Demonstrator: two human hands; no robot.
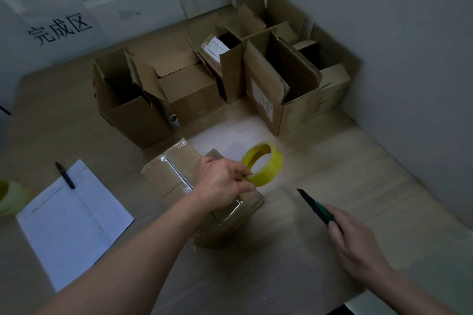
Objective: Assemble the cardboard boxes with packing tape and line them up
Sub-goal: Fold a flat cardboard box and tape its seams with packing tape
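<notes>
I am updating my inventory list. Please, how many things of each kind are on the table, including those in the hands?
Cardboard boxes: 7 (six open at the back, one taped in front)
Tape rolls: 2 (left hand holds one; another at left edge)
Cutters: 1, in right hand
Pens: 1
Paper sheets: 1
Total: 12

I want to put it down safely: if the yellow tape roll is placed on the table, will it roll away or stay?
The tape roll is a round ring, so on its edge it would probably roll across the smooth table. Laid flat it should stay. It looks light: the left hand lifts it with only a pinch of its fingers.
</notes>
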